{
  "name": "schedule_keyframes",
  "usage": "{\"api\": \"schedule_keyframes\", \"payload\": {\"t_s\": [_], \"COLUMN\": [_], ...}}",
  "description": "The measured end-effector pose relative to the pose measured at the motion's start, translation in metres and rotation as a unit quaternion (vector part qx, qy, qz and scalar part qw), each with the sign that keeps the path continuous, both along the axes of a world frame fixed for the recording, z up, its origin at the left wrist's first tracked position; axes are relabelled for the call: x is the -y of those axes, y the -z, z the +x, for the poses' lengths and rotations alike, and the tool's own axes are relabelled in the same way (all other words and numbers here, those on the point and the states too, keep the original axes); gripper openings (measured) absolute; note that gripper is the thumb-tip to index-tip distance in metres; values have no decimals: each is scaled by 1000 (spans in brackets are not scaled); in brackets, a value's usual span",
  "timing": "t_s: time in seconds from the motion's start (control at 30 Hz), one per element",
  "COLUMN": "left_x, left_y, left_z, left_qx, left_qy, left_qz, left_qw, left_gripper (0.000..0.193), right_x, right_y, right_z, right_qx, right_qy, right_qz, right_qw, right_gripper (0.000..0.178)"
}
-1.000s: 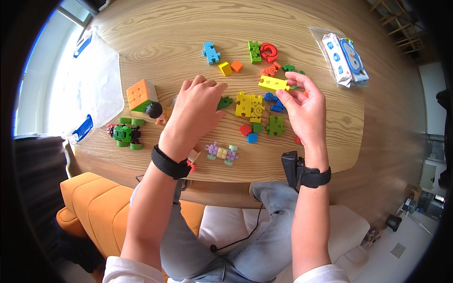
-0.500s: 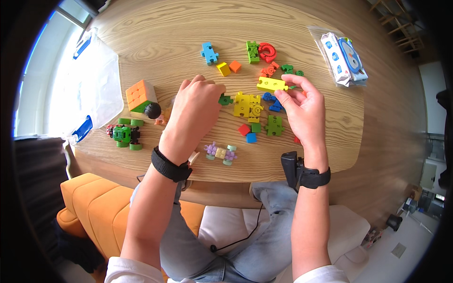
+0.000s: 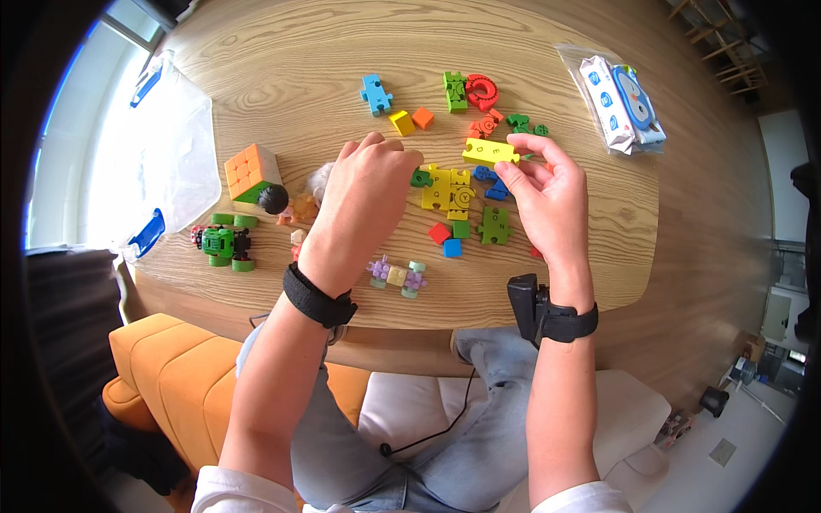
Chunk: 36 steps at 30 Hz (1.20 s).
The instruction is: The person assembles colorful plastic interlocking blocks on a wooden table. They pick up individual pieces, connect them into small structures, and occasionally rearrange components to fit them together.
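Note:
My right hand (image 3: pixel 547 192) pinches a long yellow puzzle piece (image 3: pixel 487 153) by its right end, above the table. My left hand (image 3: pixel 369 188) is closed, palm down, its fingertips hidden beneath it. A small green puzzle piece (image 3: pixel 420 177) peeks out at its right edge, against the joined yellow puzzle pieces (image 3: pixel 436 188). Between my hands, blue puzzle pieces (image 3: pixel 492 184) lie close to my right fingers. A green puzzle piece (image 3: pixel 493 226) is just below them. Red, green and blue cubes (image 3: pixel 452 248) sit together nearer to me.
Left are a puzzle cube (image 3: pixel 251 173), a black ball (image 3: pixel 273 199), a green toy truck (image 3: pixel 225 244) and a clear bin (image 3: pixel 192 145). A pastel brick car (image 3: pixel 398 275) stands near the front. Farther back lie a light blue piece (image 3: pixel 375 95), a red ring-shaped piece (image 3: pixel 482 91) and a wipes pack (image 3: pixel 620 103).
My left hand has moved right, and the small green puzzle piece has shifted with it toward the joined yellow pieces. My right hand still holds the long yellow piece in nearly the same place.

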<state>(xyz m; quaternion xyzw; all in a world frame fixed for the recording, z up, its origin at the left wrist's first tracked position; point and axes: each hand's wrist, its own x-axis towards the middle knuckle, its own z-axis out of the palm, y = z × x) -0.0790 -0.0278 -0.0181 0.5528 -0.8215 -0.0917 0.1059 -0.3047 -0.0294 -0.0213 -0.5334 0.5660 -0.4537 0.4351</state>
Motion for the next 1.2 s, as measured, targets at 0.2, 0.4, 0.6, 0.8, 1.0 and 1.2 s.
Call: {"api": "schedule_keyframes", "payload": {"t_s": [0.2,0.4,0.6,0.8,1.0,1.2], "left_x": [0,-1,-1,-2,-1,-1], "left_y": [1,0,-1,-2,-2,-4], "left_z": [2,1,0,1,-1,-2], "left_qx": [-24,-18,-16,-10,-7,4], "left_qy": [-13,-18,-16,-18,-16,-9], "left_qz": [12,25,26,20,26,24], "left_qw": [1000,999,999,1000,1000,1000], "left_gripper": [30,29,29,29,30,28], "right_x": [0,0,-1,-1,-1,0], "right_y": [-1,-2,-3,-2,-3,-1], "right_z": [0,1,1,2,2,2], "right_qx": [3,-10,6,4,-5,-1], "right_qy": [-1,-1,-14,-14,-14,-13], "right_qz": [5,12,22,21,22,23], "right_qw": [1000,1000,1000,1000,1000,1000], "right_gripper": [28,28,31,31,31,30]}}
